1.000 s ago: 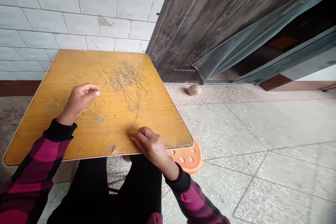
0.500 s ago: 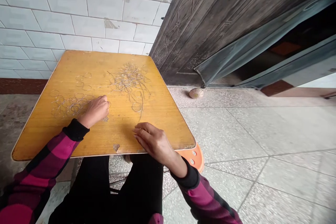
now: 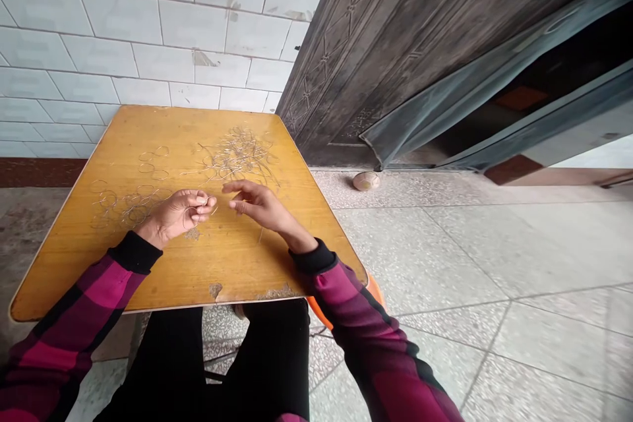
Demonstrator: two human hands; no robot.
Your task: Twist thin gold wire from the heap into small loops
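Fingers: left hand curled on wire loop | right hand open over wooden tabletop

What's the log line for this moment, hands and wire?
left hand: holds wire loop | right hand: open, raised | wire tangle: on wooden table

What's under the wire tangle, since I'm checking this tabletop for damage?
The yellow wooden tabletop shows through the gaps in the wire tangle; the wood directly beneath the wires is covered, so cannot be seen.
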